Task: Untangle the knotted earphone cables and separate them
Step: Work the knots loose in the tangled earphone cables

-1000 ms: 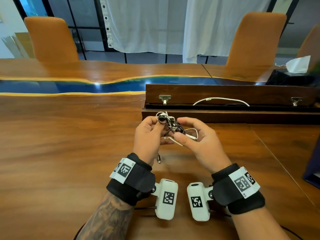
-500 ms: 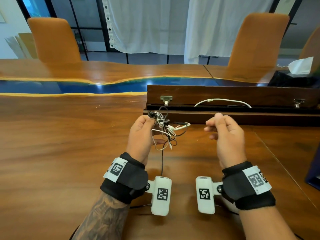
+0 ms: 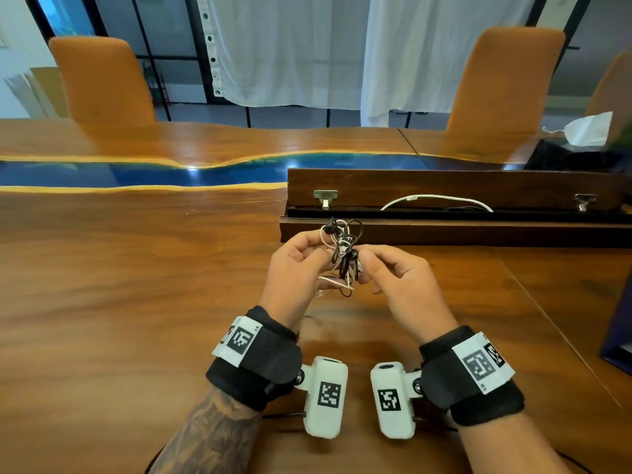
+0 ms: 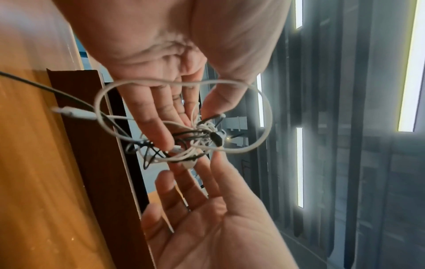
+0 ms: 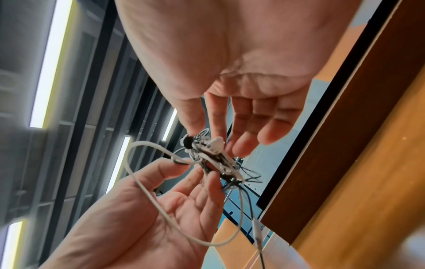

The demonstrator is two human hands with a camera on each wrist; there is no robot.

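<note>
Right now you have the cable knot (image 3: 343, 254) lifted off the table (image 3: 136, 285), just on the near side of the long wooden box (image 3: 444, 230), with both hands closed in on it. Your left hand (image 3: 295, 271) pinches the knot's left side between thumb and fingertips; in the left wrist view a wide white loop (image 4: 264, 112) arcs around your thumb, and a white plug (image 4: 76, 113) sticks out toward the box edge. Your right hand (image 3: 398, 285) meets the knot from the other side, thumb and forefinger clamped on a black earbud (image 5: 188, 142) at the top of the knot, while the other three fingers (image 5: 268, 135) stay loosely extended and touch nothing. White and black strands are wound tightly together at the middle; thin black loops (image 5: 251, 177) fan out on the side facing the box, and a thin strand with a small inline piece (image 5: 257, 231) hangs down toward the table.

Behind the knot, the wooden box stands open, its hinged lid (image 3: 461, 186) upright at the back with two metal latches (image 3: 325, 197). Inside it lies a white cable (image 3: 437, 199), arched against the lid, and something dark beside it that you cannot make out. Beyond the box, at the far right, a white tissue (image 3: 586, 128) pokes up out of a dark holder (image 3: 561, 155).
</note>
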